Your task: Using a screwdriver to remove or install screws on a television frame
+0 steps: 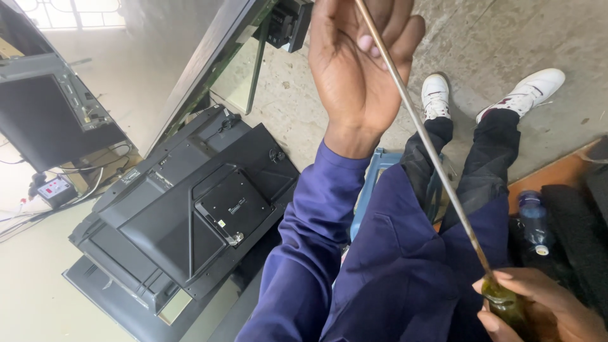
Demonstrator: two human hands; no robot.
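Gripping the yellow-green handle (503, 303) at the bottom right, our right hand (544, 307) is closed around the butt of a long screwdriver. Its thin metal shaft (425, 142) runs on a steep diagonal from that handle up and to the left, out past the top edge of the view, so the tip is hidden from us. The long axis crosses our dark blue sleeve and jacket (392, 272).

Higher up, our left hand (358, 63) is raised with the palm toward us, fingers curled loosely around the shaft; it touches the rod rather than clamping hard. The two hands sit well apart along the tool.

Beside the right hand lies a clear plastic bottle (533, 221). Beyond our knees, the white shoes (494, 95) rest on bare concrete floor (506, 31), which gives open room to the right. To the left a flat television lies back-side up (190, 209), its edge near our sleeve.
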